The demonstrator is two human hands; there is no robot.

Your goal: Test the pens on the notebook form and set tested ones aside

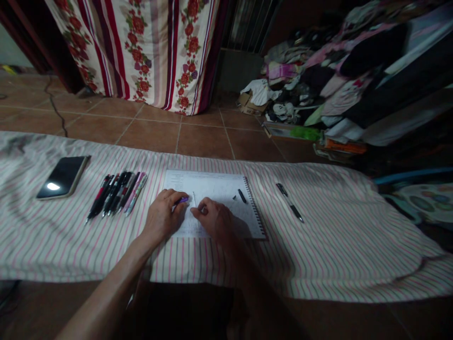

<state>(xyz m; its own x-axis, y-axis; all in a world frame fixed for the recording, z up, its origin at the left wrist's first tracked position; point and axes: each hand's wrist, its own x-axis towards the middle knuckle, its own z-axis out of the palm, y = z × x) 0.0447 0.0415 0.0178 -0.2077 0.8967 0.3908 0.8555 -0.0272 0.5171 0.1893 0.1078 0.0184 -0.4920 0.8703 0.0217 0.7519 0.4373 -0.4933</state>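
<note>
My left hand [163,212] is closed around a small purple pen part [182,200], most of it hidden by the fingers. Just to its right, my right hand [212,217] pinches a thin, pale stick that looks like a pen refill [194,198]. Both hands are over a spiral notebook [219,182] with writing on its page. Toward the notebook's right side lie a black pen piece [242,196] and a tiny dark cone-shaped piece [234,198]. A black and clear pen [290,203] rests on the cloth right of the notebook.
Several pens [116,193] lie side by side left of the notebook. Farther left is a phone [63,177], screen up. A striped cloth [336,236] covers the surface. Beyond it are a tiled floor [159,127], a floral curtain [141,52] and piled clothes [318,80].
</note>
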